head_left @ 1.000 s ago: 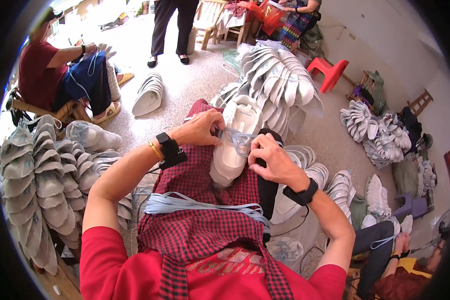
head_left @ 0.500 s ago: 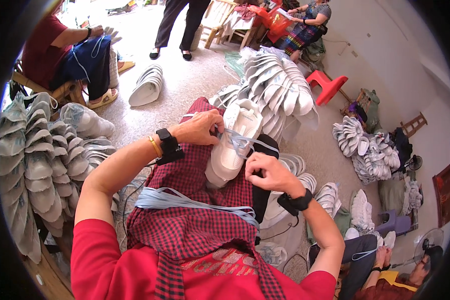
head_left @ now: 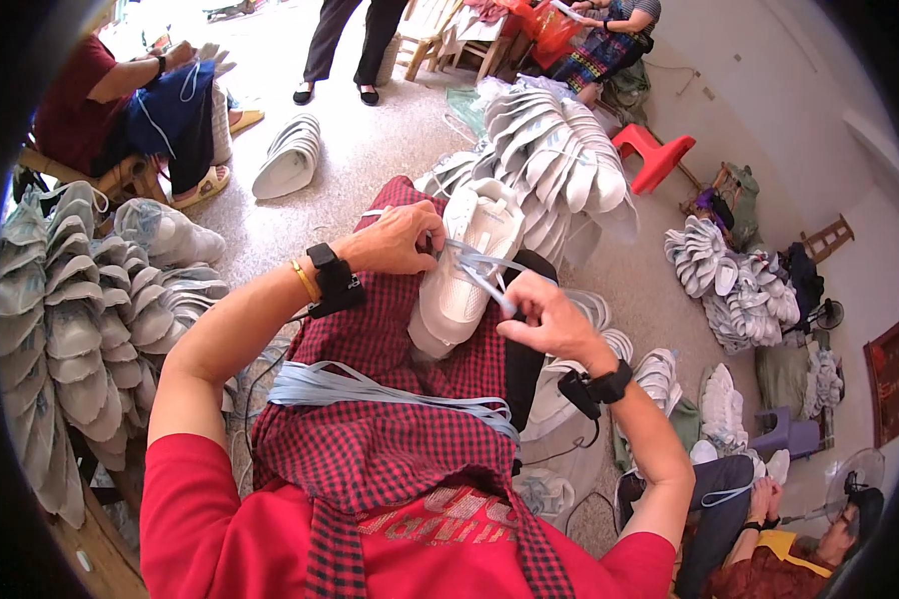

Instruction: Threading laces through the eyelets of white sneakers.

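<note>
A white shoe (head_left: 448, 304) rests on my lap over the red-and-black checked apron (head_left: 355, 344), its toe toward me. A light blue shoelace (head_left: 481, 265) runs across its eyelet area in loose strands. My left hand (head_left: 402, 240) is at the shoe's left edge, its fingers closed on the lace there. To the right of the shoe, my right hand (head_left: 549, 317) pinches a strand of the same lace between thumb and forefinger, pulled out from the shoe. A bundle of light blue laces (head_left: 385, 392) lies across my waist.
Stacked white shoe uppers (head_left: 75, 329) crowd my left side; another large pile (head_left: 554, 160) stands ahead. White shoes (head_left: 589, 349) lie by my right leg. A red stool (head_left: 654, 158) stands at the right. Seated people work at far left and lower right; someone stands ahead.
My right hand has moved up and slightly right, closer to the lace strand beside the shoe. My left hand stays at the shoe's left edge. The view has shifted slightly.
</note>
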{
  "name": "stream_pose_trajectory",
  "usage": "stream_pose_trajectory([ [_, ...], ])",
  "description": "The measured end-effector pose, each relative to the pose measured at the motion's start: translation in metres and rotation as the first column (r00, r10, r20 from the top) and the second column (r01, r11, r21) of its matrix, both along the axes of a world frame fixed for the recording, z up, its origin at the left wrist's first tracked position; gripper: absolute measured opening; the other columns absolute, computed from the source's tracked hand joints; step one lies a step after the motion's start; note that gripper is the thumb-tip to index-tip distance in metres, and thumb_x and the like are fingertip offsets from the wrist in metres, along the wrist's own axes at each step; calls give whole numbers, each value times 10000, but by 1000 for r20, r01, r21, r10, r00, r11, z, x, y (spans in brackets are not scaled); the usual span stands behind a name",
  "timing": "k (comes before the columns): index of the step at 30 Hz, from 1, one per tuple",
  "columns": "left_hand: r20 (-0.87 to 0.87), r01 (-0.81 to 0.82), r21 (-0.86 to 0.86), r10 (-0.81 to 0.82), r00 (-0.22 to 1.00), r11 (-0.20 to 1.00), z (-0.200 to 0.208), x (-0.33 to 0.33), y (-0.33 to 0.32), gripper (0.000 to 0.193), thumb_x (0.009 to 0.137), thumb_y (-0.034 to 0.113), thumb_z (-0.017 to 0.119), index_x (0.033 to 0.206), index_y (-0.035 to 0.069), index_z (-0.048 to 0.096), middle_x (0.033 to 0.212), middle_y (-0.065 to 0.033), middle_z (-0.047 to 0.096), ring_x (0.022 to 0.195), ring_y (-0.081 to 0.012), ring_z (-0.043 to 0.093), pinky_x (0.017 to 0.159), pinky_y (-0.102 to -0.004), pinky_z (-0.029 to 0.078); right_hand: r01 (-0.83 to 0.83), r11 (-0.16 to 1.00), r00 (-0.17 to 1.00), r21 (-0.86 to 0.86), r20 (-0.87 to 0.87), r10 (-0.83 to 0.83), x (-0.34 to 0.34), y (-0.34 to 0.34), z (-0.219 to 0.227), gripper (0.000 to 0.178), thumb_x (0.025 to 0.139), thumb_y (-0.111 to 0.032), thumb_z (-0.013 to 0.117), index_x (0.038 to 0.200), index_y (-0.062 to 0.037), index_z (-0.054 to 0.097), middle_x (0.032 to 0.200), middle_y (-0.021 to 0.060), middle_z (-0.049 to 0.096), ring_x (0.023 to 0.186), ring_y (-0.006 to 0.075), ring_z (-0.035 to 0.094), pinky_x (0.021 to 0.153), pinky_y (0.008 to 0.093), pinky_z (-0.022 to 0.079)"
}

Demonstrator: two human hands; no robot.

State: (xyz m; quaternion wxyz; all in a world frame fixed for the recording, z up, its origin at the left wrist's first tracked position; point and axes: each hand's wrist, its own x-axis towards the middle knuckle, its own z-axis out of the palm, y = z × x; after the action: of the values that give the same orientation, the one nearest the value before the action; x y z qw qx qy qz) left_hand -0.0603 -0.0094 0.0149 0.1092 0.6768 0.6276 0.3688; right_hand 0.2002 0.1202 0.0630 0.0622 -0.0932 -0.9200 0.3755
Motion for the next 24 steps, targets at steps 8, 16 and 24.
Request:
stream_pose_trajectory([
  [8, -9, 8, -10, -8, 1000, 1000, 1, -1, 1, 207, 724, 132, 757, 857, 27, 638, 917, -81, 561, 796, -205, 593, 695, -325, 499, 238, 940, 951, 245, -257, -174, -4, 22, -17, 238, 736, -131, 763, 790, -27, 556, 751, 44, 470, 593, 134, 470, 566, 297, 420],
  [16, -55, -12, 14, 13, 998, 1000, -1, 2, 3, 173, 728, 119, 742, 830, 28, 635, 900, -78, 557, 783, -202, 583, 686, -320, 489, 482, 860, 774, 168, -543, -327, -17, 16, -16, 101, 825, -67, 684, 847, -13, 602, 690, 53, 609, 602, 117, 588, 587, 284, 478],
  [24, -38, 14, 4, -14, 999, 1000, 3, 1, 1, 191, 737, 107, 739, 876, 23, 638, 906, -83, 575, 793, -195, 585, 697, -318, 492, 294, 956, 892, -18, -354, -281, -10, 29, -21, 153, 910, -116, 656, 986, 10, 698, 773, -16, 661, 694, 72, 596, 648, 263, 496],
])
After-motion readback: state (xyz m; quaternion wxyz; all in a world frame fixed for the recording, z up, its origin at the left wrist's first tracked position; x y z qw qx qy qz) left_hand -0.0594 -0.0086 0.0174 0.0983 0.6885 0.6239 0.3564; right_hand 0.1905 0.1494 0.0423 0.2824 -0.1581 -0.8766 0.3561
